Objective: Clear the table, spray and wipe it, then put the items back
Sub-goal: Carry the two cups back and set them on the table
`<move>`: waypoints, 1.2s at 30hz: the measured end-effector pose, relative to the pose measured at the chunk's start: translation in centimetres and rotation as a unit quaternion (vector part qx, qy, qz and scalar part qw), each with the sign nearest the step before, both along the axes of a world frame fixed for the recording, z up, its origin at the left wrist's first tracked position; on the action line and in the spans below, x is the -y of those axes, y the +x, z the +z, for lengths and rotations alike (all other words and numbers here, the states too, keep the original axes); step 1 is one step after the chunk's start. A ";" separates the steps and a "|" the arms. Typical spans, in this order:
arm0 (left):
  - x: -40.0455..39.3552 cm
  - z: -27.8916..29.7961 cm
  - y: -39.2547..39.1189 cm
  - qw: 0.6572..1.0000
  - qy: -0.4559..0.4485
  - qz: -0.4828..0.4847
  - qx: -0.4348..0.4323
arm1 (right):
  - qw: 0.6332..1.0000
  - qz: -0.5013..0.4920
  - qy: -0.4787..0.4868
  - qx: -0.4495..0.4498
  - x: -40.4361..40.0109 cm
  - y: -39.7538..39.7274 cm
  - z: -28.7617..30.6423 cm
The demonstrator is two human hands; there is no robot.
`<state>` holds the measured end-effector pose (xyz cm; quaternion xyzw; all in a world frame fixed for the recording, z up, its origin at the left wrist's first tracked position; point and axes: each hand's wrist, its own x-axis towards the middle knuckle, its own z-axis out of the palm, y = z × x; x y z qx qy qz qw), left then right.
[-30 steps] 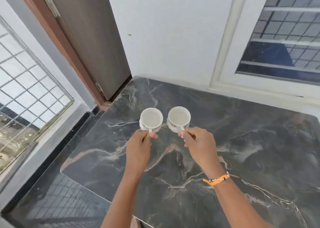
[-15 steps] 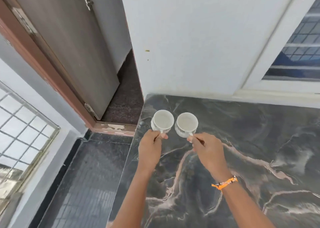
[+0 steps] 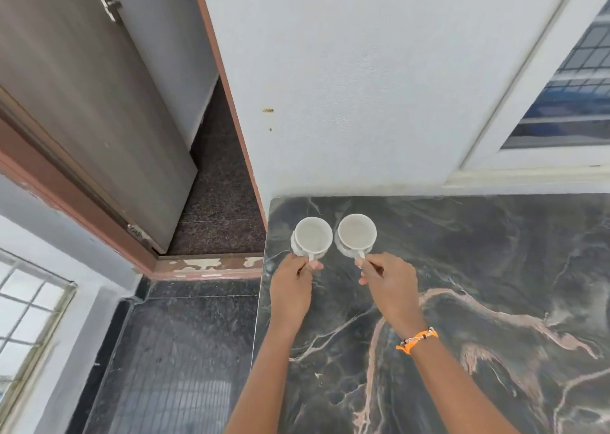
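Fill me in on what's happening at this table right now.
A person holds two white cups by their handles, one in each hand. The left hand pinches the handle of the left cup, and the right hand, with an orange wristband, pinches the handle of the right cup. Both cups look empty and sit side by side at the far left corner of the dark marble table, by the wall. Whether they rest on it or hover just above is unclear.

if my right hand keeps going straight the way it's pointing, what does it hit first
Probably the white wall. The right hand pinches the right cup, pointing across the table toward it; nothing else shows between, though depth is unclear.
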<state>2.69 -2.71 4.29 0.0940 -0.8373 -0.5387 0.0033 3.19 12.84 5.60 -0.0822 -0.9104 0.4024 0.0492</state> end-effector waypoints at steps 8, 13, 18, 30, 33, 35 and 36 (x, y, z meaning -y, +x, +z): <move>0.0 -2.2 -5.0 1.000 -0.007 0.011 0.028 | 0.999 -0.020 -0.008 0.028 0.7 -4.7 -2.5; 0.5 -3.3 -7.1 1.000 -0.006 0.012 0.022 | 0.999 -0.020 -0.006 0.039 1.4 -6.7 -3.7; 0.8 -4.1 -8.5 0.999 -0.010 0.010 0.033 | 0.998 -0.021 0.011 0.054 2.1 -8.4 -4.9; 1.5 -6.2 -9.2 0.999 -0.006 0.019 0.045 | 0.997 -0.031 0.006 0.067 3.1 -9.3 -6.2; 1.4 -6.1 -9.4 0.999 0.001 0.019 0.040 | 0.997 -0.032 0.000 0.071 3.2 -9.5 -6.5; 1.4 -6.0 -9.5 0.999 0.009 0.017 0.035 | 0.997 -0.033 0.000 0.076 3.3 -9.6 -6.6; 1.4 -6.1 -9.6 0.999 0.011 0.015 0.035 | 0.997 -0.033 -0.001 0.077 3.3 -9.6 -6.7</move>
